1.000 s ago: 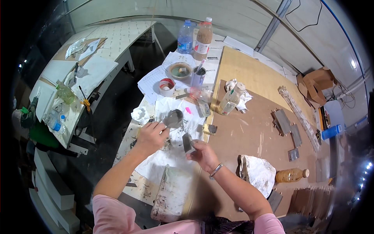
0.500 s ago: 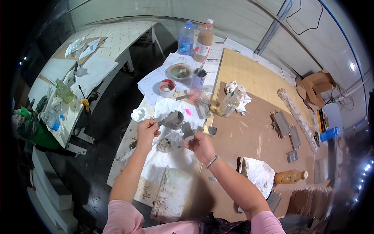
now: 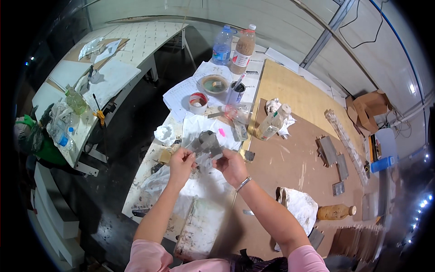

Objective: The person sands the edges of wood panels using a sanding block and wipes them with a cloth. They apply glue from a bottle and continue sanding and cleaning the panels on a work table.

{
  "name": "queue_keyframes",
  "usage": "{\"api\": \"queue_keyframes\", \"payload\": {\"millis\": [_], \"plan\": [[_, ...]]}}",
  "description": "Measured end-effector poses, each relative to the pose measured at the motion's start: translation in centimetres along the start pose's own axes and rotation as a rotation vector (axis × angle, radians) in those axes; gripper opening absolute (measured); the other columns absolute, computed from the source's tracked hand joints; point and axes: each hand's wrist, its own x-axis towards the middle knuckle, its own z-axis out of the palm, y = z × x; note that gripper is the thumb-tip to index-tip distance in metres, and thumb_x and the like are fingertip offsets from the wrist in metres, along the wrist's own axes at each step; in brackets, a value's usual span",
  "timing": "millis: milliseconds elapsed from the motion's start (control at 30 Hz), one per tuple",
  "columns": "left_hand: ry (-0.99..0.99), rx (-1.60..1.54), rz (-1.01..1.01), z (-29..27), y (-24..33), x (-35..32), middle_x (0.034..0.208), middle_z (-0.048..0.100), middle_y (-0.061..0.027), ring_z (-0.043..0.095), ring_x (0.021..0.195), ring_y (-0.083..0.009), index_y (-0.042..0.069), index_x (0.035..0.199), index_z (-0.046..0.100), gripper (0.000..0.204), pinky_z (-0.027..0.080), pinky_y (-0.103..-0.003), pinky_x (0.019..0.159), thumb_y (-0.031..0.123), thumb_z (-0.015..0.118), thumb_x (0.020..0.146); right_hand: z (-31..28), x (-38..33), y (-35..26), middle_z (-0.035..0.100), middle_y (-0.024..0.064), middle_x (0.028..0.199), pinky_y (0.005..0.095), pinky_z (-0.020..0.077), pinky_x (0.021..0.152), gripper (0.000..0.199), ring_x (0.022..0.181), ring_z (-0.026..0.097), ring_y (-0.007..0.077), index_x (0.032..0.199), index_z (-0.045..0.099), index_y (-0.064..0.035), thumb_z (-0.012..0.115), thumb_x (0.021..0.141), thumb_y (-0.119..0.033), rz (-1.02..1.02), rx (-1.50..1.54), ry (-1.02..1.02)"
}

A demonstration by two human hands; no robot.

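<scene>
Over the worktable, my left hand pinches a thin, flat grey scraper, pointing forward and right. Close by, my right hand, with a silver bracelet at the wrist, grips a small grey rectangular plate. The scraper's far end and the plate are very near each other; blur hides whether they touch. Just beyond both stands a dark round cup, partly covered by them. Crumpled white cloth lies beneath the cup. Left of it sits a small white bowl; a yellowish block lies beside my left hand.
A roll of tape, a round dish, a can and two tall bottles stand farther back. On the right are a clear bottle, grey plates, a brown bottle and white cloth.
My hands have come closer together, my left hand moving right and slightly down. The scraper has swung from beside the cup to the plate. The view has shifted slightly.
</scene>
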Motion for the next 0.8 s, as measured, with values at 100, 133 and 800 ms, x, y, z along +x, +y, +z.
{"api": "queue_keyframes", "payload": {"millis": [100,133,800], "plan": [[0.035,-0.072,-0.013,-0.2,0.0,0.3,0.076,0.058,-0.0028,0.056,0.061,-0.0098,0.001,0.088,0.057,0.005,0.051,-0.025,0.057,0.004,0.059,0.092,0.6,-0.5,-0.1,0.066,0.0148,0.086,0.0371,0.0541,0.068,0.023,0.068,0.063,0.0224,0.099,0.059,0.0026,0.045,0.098,-0.016,-0.002,-0.006,-0.009],[0.025,-0.111,-0.035,0.0,0.2,-0.1,0.077,0.058,-0.0029,0.056,0.062,-0.0094,0.001,0.088,0.057,0.005,0.051,-0.025,0.058,0.004,0.059,0.092,0.3,-0.4,-0.1,0.066,0.0148,0.086,0.0371,0.0541,0.068,0.023,0.068,0.063,0.0224,0.099,0.059,0.0026,0.045,0.098,-0.016,-0.005,-0.007,-0.005],[0.075,-0.198,-0.067,1.0,0.0,0.5,0.074,0.056,-0.0029,0.051,0.059,-0.0092,-0.001,0.088,0.058,0.003,0.054,-0.028,0.058,-0.001,0.058,0.091,-0.3,-0.8,-0.5,0.067,0.0188,0.095,0.0347,0.0532,0.07,0.028,0.071,0.061,0.0218,0.106,0.057,0.0065,0.039,0.098,-0.014,-0.005,-0.026,-0.01]]}}
